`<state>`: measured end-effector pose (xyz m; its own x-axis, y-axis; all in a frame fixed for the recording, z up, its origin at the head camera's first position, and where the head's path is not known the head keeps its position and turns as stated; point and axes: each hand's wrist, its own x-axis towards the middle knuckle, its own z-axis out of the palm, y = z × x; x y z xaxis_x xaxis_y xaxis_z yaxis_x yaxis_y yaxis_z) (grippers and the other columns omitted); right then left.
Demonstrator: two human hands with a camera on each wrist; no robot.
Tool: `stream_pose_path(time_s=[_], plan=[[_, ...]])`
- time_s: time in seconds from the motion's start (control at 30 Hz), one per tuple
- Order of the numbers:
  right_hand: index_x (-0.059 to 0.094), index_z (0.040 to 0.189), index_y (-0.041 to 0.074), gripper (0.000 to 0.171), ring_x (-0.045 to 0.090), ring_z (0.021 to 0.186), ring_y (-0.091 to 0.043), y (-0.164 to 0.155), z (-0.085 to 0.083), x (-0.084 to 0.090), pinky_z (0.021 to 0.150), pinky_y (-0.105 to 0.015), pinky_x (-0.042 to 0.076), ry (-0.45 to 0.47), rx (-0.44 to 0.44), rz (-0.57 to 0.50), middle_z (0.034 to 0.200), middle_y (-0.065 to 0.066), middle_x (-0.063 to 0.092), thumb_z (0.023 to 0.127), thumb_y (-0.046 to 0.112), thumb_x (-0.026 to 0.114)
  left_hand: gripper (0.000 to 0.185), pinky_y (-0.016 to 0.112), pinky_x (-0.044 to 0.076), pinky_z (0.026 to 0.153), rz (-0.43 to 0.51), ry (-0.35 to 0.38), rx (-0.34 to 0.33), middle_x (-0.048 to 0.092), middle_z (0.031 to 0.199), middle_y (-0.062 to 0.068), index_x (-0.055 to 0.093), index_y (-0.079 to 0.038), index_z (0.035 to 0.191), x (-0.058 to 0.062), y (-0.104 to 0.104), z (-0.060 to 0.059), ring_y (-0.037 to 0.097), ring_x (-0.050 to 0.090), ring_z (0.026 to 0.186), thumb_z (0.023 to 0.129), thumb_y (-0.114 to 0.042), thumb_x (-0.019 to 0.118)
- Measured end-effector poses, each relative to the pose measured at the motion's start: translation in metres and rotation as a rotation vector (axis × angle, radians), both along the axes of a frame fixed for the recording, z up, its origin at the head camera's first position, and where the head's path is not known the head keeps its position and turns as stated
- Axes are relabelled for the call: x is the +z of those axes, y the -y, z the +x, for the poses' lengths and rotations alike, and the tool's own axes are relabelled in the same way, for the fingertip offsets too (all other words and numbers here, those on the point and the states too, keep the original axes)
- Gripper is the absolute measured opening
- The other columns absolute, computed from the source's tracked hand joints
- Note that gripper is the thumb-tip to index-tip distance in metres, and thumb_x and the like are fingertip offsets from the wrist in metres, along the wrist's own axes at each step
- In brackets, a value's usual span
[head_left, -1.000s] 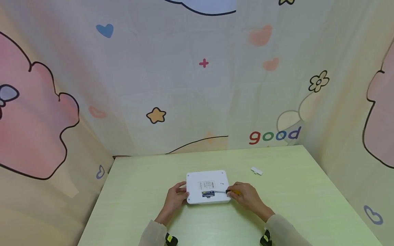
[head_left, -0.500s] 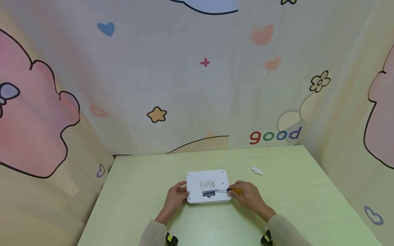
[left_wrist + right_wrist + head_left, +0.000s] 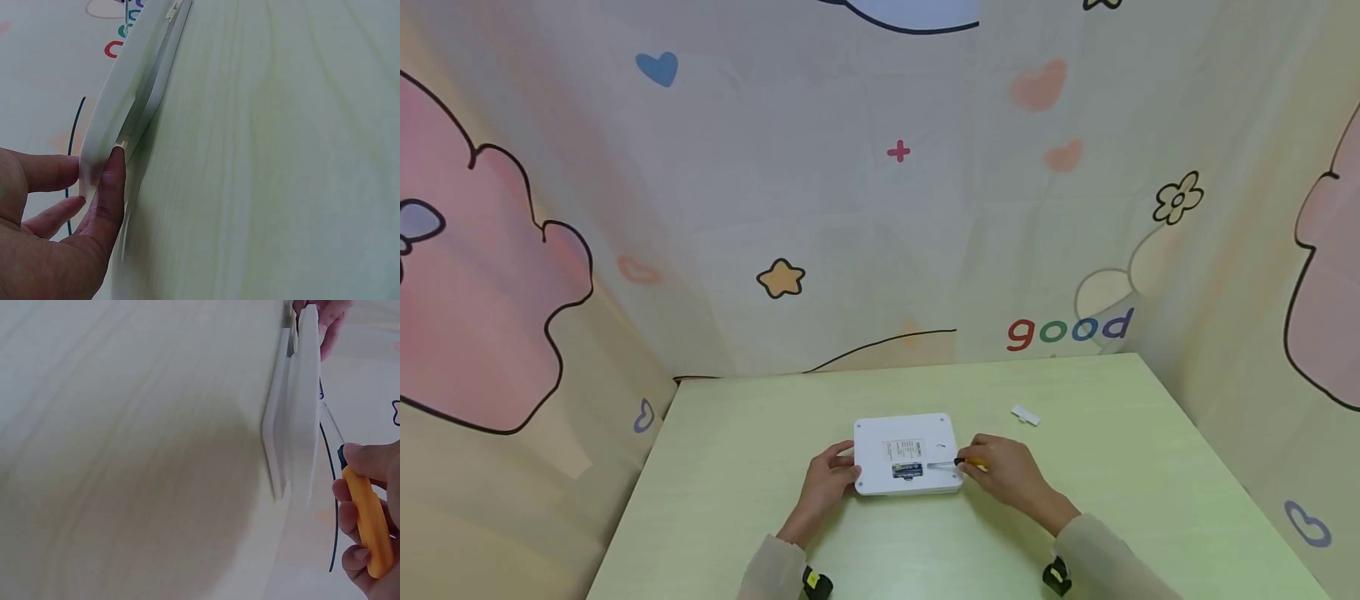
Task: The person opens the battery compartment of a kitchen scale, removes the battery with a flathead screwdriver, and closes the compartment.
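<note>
A flat white device (image 3: 872, 435) with rounded corners lies back side up, a printed label (image 3: 904, 451) and corner screws showing. In its uncovered battery compartment sit blue batteries (image 3: 907, 471). At the device's left edge, my left hand (image 3: 824, 485) grips it between thumb and fingers; the left wrist view shows the thumb (image 3: 111, 187) on the near side. My right hand (image 3: 1009, 473) holds a screwdriver by its yellow handle (image 3: 367, 519). Its thin metal shaft points left over the device, the tip just right of the compartment.
A small white battery cover (image 3: 1026, 415) lies on the pale green table (image 3: 737, 450), behind and right of the device. A printed cloth (image 3: 835, 200) hangs behind the table and along both sides.
The screwdriver tip has drawn slightly right, from the compartment's edge to a little beside it, as my right hand shifts. My left hand keeps its grip on the device.
</note>
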<state>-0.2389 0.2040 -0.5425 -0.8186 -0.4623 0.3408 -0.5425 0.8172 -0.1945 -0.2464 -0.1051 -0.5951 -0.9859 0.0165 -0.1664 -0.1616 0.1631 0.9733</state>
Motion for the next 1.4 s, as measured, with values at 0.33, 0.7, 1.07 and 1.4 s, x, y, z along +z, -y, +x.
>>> stream_pose_path(time_s=[0.33, 0.7, 1.07, 1.4], plan=[[0.079, 0.097, 0.018, 0.015, 0.058, 0.07, -0.006, 0.009, -0.003, 0.018, 0.06, -0.02, 0.046, 0.071, 0.019, 0.085, 0.087, 0.005, 0.07, 0.084, 0.024, 0.077, 0.05, 0.029, 0.057, 0.068, -0.018, 0.009, 0.007, 0.063, 0.115, 0.019, 0.054, -0.006, 0.138, -0.001, -0.001, 0.0, 0.017, 0.063, 0.084, 0.089, -0.001, 0.066], [0.079, 0.092, 0.018, 0.012, 0.057, 0.068, -0.007, 0.018, -0.003, 0.019, 0.057, -0.02, 0.044, 0.035, 0.023, 0.127, 0.083, 0.005, 0.068, 0.082, 0.025, 0.079, 0.05, 0.029, 0.056, 0.07, -0.008, 0.019, 0.003, 0.063, 0.117, 0.019, 0.053, -0.006, 0.138, -0.002, 0.0, 0.0, 0.017, 0.063, 0.086, 0.09, -0.003, 0.066], [0.08, 0.094, 0.019, 0.013, 0.06, 0.07, -0.007, 0.015, -0.002, 0.013, 0.06, -0.02, 0.046, 0.054, 0.011, 0.075, 0.086, 0.007, 0.07, 0.083, 0.025, 0.078, 0.05, 0.029, 0.056, 0.069, 0.0, 0.012, 0.004, 0.063, 0.115, 0.019, 0.054, -0.005, 0.137, -0.001, 0.0, -0.001, 0.017, 0.062, 0.084, 0.089, -0.001, 0.066], [0.079, 0.095, 0.018, 0.013, 0.059, 0.071, -0.007, 0.009, -0.004, -0.005, 0.061, -0.023, 0.046, 0.064, -0.013, -0.025, 0.086, 0.007, 0.071, 0.085, 0.024, 0.076, 0.05, 0.028, 0.057, 0.068, -0.007, 0.016, 0.002, 0.062, 0.115, 0.02, 0.053, -0.005, 0.138, -0.001, -0.001, -0.001, 0.016, 0.063, 0.084, 0.09, -0.002, 0.066]])
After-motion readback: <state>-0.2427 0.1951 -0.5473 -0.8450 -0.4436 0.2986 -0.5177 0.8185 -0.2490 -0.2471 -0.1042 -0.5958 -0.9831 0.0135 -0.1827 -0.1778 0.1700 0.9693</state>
